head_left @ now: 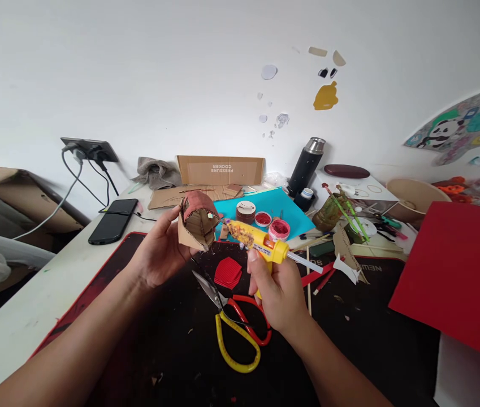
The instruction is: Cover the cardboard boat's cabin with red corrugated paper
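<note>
My left hand is closed around a small curved cardboard piece, hollow on the side towards the right and covered in red along its top. In my right hand is a yellow hot glue gun, gripped by its handle, with a clear glue stick poking out the back. The gun's nozzle points left, close to the cardboard piece's open side; whether it touches cannot be made out. Below both hands lie scissors with one red and one yellow handle, and red corrugated paper pieces.
A blue sheet carries open jars of red paint. Behind stand a cardboard piece and a black flask. A phone lies at the left, a red sheet at the right. A black mat covers the front.
</note>
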`<state>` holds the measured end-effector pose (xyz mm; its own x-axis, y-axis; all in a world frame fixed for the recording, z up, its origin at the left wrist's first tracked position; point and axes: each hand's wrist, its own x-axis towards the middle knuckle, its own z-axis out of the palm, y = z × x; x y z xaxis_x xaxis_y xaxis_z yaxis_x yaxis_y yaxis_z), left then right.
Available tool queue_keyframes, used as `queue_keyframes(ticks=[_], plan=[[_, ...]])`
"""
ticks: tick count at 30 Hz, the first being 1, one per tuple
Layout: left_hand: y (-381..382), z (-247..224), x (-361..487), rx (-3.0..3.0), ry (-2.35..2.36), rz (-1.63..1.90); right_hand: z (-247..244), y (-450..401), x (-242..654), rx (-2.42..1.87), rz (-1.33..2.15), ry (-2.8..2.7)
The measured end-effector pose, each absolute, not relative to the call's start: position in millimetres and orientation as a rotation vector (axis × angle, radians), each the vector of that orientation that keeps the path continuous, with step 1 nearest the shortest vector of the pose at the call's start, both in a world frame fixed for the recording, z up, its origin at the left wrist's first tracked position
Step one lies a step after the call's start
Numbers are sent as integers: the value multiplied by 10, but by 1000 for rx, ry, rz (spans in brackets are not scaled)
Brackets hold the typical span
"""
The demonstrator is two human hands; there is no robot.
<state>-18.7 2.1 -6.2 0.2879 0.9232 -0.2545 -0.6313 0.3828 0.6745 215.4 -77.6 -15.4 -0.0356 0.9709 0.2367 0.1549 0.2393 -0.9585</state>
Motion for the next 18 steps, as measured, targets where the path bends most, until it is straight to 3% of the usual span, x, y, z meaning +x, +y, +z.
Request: queue_keyframes(ticks=[18], plan=[[-8,3,-111,464,735,1093,-164,-773,2151,-1123,960,-1434]])
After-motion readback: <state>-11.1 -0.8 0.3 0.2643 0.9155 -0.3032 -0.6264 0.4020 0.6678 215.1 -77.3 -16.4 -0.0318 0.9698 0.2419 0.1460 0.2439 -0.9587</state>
